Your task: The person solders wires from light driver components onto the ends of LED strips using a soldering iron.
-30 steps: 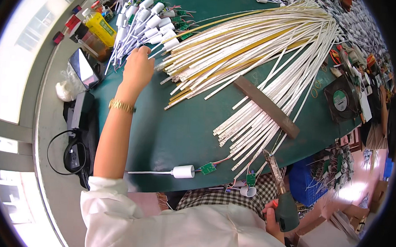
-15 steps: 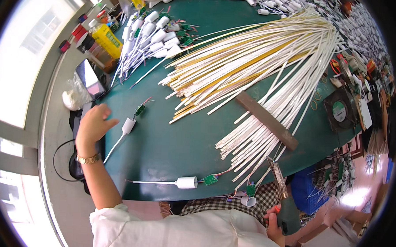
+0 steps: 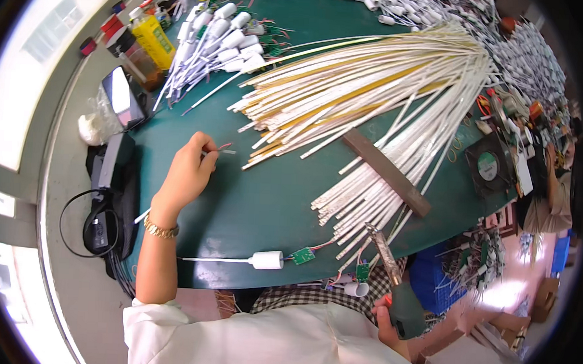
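My left hand [image 3: 191, 168] is over the left of the table, its fingers closed on a white cylinder piece with a cable and circuit board. The hand hides most of it; thin red wires [image 3: 225, 145] stick out past the fingertips and the white cable end [image 3: 141, 216] shows by the wrist. My right hand [image 3: 388, 323], at the table's front edge, grips a soldering gun [image 3: 405, 309] with a dark green handle, its metal tip pointing up toward LED strips [image 3: 348, 214]. Nearby lies another white cylinder [image 3: 266, 259], wired to a green circuit board [image 3: 302, 255].
A brown bar [image 3: 388, 173] lies across the strips. White cylinders with cables [image 3: 223, 39] are heaped at the far left. To the right stands a black square fan [image 3: 488, 166]. A phone [image 3: 122, 95] and black adapter [image 3: 115, 160] sit at the left edge.
My left hand has moved right and closed over the cylinder piece and its board. The right hand and soldering gun have shifted slightly left in view, along with the whole scene.
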A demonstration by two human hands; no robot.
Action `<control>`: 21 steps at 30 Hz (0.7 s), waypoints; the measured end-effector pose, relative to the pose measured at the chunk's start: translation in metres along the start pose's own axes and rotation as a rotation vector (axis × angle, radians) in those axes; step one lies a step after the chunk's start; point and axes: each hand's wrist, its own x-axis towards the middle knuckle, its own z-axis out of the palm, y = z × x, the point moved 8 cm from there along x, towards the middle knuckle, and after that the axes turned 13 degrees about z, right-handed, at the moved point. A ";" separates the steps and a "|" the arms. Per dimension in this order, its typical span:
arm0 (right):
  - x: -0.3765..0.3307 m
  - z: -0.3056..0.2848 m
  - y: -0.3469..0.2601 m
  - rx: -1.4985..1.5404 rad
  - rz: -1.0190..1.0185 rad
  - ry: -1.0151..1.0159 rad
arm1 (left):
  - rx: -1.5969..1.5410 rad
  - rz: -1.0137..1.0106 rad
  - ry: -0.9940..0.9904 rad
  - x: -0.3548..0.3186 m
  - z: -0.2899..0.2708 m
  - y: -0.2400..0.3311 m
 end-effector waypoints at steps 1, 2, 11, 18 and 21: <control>-0.001 -0.003 -0.001 -0.011 0.010 0.024 | -0.021 0.014 -0.013 -0.004 0.000 0.016; -0.001 0.000 -0.005 -0.065 -0.024 -0.027 | -0.027 0.076 -0.031 -0.009 0.000 0.036; 0.019 0.047 -0.025 0.479 0.379 -0.371 | -0.228 0.239 -0.414 -0.082 0.062 0.184; 0.028 0.061 -0.071 0.525 0.034 -0.526 | -0.519 0.149 -0.439 -0.096 0.115 0.187; 0.025 0.064 -0.081 0.468 0.020 -0.545 | -0.530 0.202 -0.474 -0.099 0.121 0.191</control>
